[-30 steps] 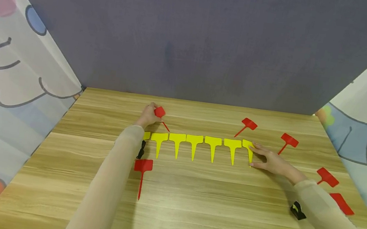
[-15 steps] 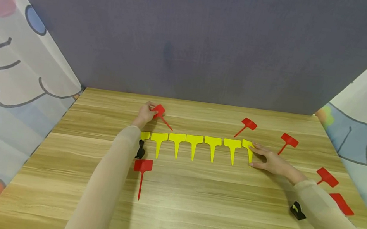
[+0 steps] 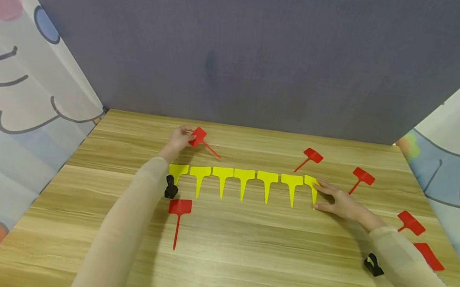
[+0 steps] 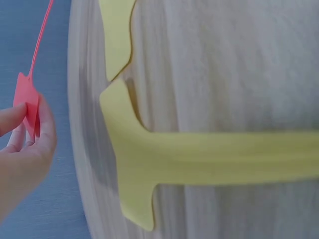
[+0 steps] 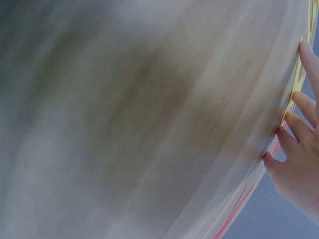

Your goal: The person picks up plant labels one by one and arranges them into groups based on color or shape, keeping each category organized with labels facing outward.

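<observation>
My left hand pinches the head of a red T-shaped plant label between thumb and fingers, over the far left of the table. Its thin stem points toward the right. In the left wrist view this red plant label appears past the table edge. Several yellow T-shaped plant labels lie side by side in a row, stems toward me. At the row's right end, my right hand touches a yellow plant label, fingers extended at its head and thumb by its stem tip, partly covering it.
Below the row's left end lies another red plant label, near a small black clip-like object. More red labels lie farther right, one at the back. A second black object sits by my right forearm. A grey panel backs the wooden table.
My left hand has moved left and slightly away from me with the red plant label, whose stem has swung rightward. More of the leftmost yellow label shows. My right hand keeps its place.
</observation>
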Action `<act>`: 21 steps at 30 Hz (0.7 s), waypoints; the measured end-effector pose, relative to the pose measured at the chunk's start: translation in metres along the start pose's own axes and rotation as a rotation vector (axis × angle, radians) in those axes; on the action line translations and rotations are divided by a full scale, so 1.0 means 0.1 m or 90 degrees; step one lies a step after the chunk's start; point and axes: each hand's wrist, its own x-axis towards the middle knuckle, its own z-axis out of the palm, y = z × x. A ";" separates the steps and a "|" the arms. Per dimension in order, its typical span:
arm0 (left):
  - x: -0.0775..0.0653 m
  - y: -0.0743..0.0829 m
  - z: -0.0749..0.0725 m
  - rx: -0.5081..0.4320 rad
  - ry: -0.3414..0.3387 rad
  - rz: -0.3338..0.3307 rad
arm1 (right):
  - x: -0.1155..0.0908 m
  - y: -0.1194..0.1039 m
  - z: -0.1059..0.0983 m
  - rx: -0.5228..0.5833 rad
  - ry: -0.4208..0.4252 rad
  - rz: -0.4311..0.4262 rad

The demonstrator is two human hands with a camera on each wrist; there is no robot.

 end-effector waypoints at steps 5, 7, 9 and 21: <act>-0.58 0.50 0.12 0.011 -0.006 -0.041 | 0.00 0.00 0.00 0.005 0.000 -0.001; -0.65 0.56 0.12 -0.004 -0.020 -0.047 | 0.00 -0.01 0.00 0.005 0.000 -0.001; -0.69 0.57 0.11 -0.016 -0.036 -0.052 | 0.00 -0.01 -0.01 0.004 0.000 -0.001; -0.84 0.54 0.18 0.046 -0.139 -0.063 | 0.00 -0.01 0.00 0.003 0.001 -0.010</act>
